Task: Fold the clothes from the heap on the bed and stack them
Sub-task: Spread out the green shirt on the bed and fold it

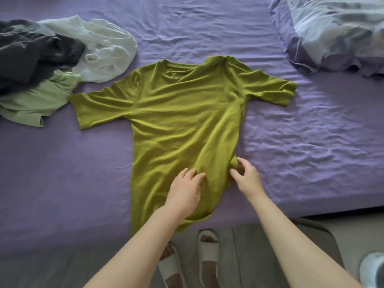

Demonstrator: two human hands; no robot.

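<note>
An olive-green T-shirt [178,121] lies spread on the purple bed sheet [62,167], collar away from me, both sleeves out, its hem hanging over the near edge. My left hand [185,192] rests flat on the lower part of the shirt with fingers spread. My right hand [247,177] pinches a bunched fold at the shirt's lower right edge. At the far left lies the heap: a dark grey garment [27,57], a white garment [104,53] and a pale green garment [35,100].
A rumpled lilac duvet and pillow [332,32] fill the far right corner. The bed's near edge runs below the shirt, with grey floor [270,246] and my feet in white slippers [207,254] beneath. A pale object [372,269] sits at bottom right.
</note>
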